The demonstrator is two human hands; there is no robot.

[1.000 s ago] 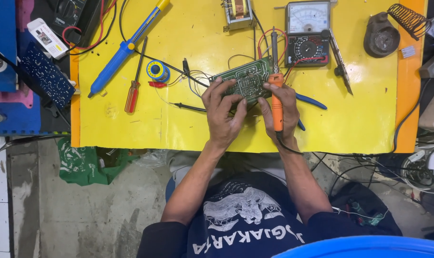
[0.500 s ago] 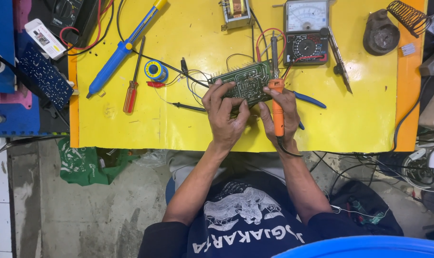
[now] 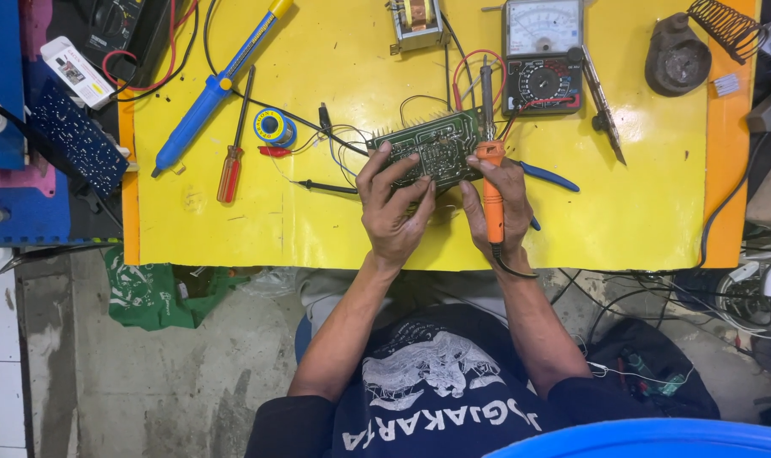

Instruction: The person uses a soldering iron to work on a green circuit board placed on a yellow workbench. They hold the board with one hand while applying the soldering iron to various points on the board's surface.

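The left hand is clamped on the near edge of a green rectangular circuit board, fingers spread up over its face and tilting it off the yellow-covered bench. The board sits near the middle of the bench, just beyond both hands, with thin black and red wires trailing from its far edge. The right hand is closed around the orange handle of a soldering iron, whose grey metal shaft runs up past the board's right edge; its black cord drops off the near side of the bench. Just right of that hand lie blue-handled pliers, partly hidden beneath it. Beyond the board stands a grey analogue multimeter with a round dial, and to its left a small boxy transformer. To the left of the board lie a small spool of solder with a blue rim, a red-handled screwdriver and a long blue desoldering pump with a yellow tip. At the far right corner sits a dark round soldering stand with a coiled wire holder.
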